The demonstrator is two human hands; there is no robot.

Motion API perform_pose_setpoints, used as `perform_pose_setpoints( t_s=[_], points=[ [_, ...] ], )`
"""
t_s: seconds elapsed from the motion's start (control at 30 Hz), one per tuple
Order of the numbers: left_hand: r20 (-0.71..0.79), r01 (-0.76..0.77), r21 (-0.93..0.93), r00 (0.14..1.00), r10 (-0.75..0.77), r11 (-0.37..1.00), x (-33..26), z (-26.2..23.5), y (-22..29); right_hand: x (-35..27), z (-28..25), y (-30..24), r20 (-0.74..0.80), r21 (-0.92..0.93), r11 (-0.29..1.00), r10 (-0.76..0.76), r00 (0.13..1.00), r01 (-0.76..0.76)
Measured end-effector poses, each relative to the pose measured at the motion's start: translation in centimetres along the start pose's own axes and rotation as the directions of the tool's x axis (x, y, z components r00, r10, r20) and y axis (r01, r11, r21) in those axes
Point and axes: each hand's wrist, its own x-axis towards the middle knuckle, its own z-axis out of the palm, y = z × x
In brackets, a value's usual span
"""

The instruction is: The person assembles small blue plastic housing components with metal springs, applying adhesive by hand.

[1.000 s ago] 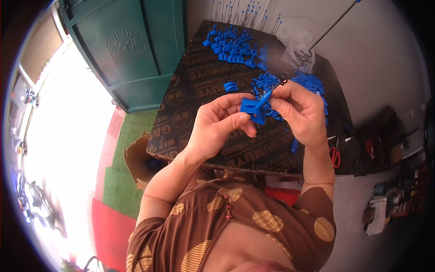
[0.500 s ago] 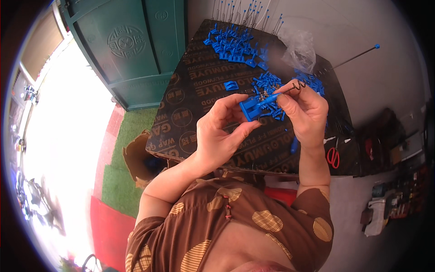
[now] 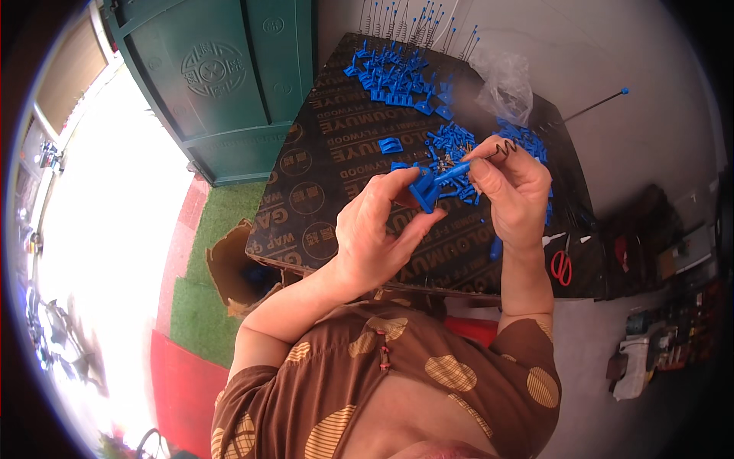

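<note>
Between the thumb and fingers of my left hand (image 3: 375, 226) is a blue plastic base (image 3: 425, 193), tilted, with its narrow stem pointing right. My right hand (image 3: 516, 191) pinches a dark coiled wire rod (image 3: 505, 148) where it meets the stem; the fingertips cover the joint. The rod stretches up and right to a small blue knob (image 3: 625, 91). Behind the hands lies a pile of small blue plastic pieces (image 3: 451, 139). A loose blue bracket (image 3: 390, 145) sits left of this pile.
Many blue parts (image 3: 390, 76) crowd the far end of the dark plywood table (image 3: 306, 203), with upright spring wires (image 3: 417, 30) behind them. A clear plastic bag (image 3: 506, 84) lies at the far right. Red-handled scissors (image 3: 562, 268) rest by the near right edge; a cardboard box (image 3: 229, 264) stands below left.
The blue base has turned in my left hand, showing more of its side. The wire rod's knob has dipped slightly and shifted left. Both hands keep their hold.
</note>
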Motion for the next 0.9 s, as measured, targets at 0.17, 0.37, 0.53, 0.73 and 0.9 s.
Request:
perform_pose_setpoints(
  t_s=[0.17, 0.37, 0.53, 0.73, 0.9],
  points=[
    [0.032, 0.005, -0.044, 0.999, -0.003, 0.999, -0.2, -0.2, -0.1, 0.0, -0.3, 0.4, 0.002, 0.028, 0.999, 0.023, 1.000, -0.023],
    [0.247, 0.420, -0.569, 0.907, -0.340, 0.707, -0.4, -0.9, -0.5, 0.1, -0.4, 0.8, 0.000, 0.077, 0.996, 0.042, 0.999, -0.042],
    [0.470, 0.658, -0.632, 0.745, -0.473, 0.409, 0.3, -1.1, -0.2, 0.1, -0.6, 1.1, 0.025, 0.116, 0.991, 0.060, 0.998, -0.063],
    [0.499, 0.667, -0.660, 0.733, -0.463, 0.345, 0.3, -0.8, -0.5, 0.1, -0.7, 1.2, 0.054, 0.129, 0.990, 0.049, 0.997, -0.056],
    [0.450, 0.623, -0.674, 0.772, -0.449, 0.396, 0.0, -0.5, -0.5, 0.0, -0.7, 1.1, 0.048, 0.120, 0.991, 0.049, 0.998, -0.055]
  ],
)
